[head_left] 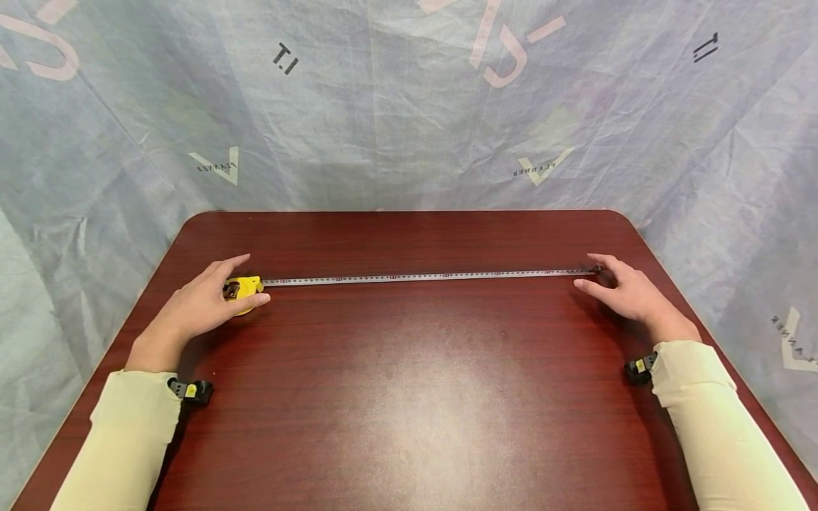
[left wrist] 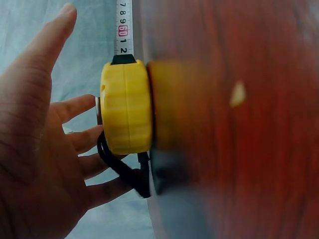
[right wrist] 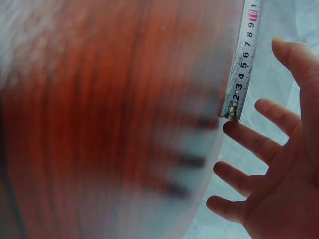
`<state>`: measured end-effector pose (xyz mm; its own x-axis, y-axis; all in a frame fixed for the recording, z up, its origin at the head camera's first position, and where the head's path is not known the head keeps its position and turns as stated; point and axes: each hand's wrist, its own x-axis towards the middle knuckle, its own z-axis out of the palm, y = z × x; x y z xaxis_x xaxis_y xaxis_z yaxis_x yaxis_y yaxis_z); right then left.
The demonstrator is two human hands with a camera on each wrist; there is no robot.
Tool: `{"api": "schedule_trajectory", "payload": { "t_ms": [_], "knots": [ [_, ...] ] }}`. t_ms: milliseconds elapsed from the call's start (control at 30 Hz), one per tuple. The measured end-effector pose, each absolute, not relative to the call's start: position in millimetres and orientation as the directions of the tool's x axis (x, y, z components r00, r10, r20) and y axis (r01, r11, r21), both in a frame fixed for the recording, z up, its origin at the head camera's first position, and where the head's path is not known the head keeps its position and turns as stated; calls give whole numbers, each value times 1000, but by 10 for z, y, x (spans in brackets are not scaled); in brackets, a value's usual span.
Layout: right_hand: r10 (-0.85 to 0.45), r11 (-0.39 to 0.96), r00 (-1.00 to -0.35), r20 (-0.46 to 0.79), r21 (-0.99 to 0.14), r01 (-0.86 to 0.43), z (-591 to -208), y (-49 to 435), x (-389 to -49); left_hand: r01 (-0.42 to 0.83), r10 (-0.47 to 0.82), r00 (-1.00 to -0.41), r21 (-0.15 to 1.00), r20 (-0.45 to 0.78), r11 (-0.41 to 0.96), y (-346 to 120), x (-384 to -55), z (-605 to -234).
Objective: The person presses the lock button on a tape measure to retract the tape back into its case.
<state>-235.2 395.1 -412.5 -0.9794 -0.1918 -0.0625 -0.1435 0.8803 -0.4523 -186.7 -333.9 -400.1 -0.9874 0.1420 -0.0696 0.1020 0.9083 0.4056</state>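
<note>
A yellow tape measure (head_left: 251, 286) with a black strap (left wrist: 122, 170) lies on the table at the left. Its metal blade (head_left: 422, 276) is pulled out across the table toward the right, reading just past 60 at the case in the left wrist view. My left hand (head_left: 203, 301) is spread around the case, fingers extended; a fingertip reaches the disc on the case's side. At the far end, my right hand (head_left: 631, 292) is beside the blade's end hook (right wrist: 230, 118), fingers apart and extended. One fingertip is very close to the hook; contact is unclear.
The dark red wooden table (head_left: 409, 369) has rounded far corners. Grey printed sheeting (head_left: 383, 106) hangs behind it and at both sides. A black strap device (head_left: 194, 392) is on the left wrist and a similar one (head_left: 639, 369) on the right.
</note>
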Motion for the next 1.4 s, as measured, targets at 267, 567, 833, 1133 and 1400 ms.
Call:
{"api": "schedule_trajectory", "payload": {
  "t_ms": [267, 567, 833, 1133, 1400],
  "knots": [
    [-190, 877, -979, -68, -460, -139, -4126, 3950, -2332, 104, 157, -983, 401, -100, 910, -3319, -1879, -4017],
    [-192, 876, -980, -54, -460, -146, -4128, 3942, -2315, 109, 166, -980, 400, -111, 910, -3308, -1881, -4037],
    [-208, 878, -978, -11, -444, -182, -4147, 3965, -2316, 144, 197, -976, 394, -96, 908, -3297, -1887, -4034],
    [-214, 877, -976, 40, -433, -210, -4130, 3950, -2295, 165, 216, -972, 370, -98, 914, -3313, -1902, -4021],
    [-214, 883, -972, 101, -406, -237, -4136, 3971, -2285, 177, 229, -968, 367, -101, 913, -3321, -1914, -4012]
  ]
}}
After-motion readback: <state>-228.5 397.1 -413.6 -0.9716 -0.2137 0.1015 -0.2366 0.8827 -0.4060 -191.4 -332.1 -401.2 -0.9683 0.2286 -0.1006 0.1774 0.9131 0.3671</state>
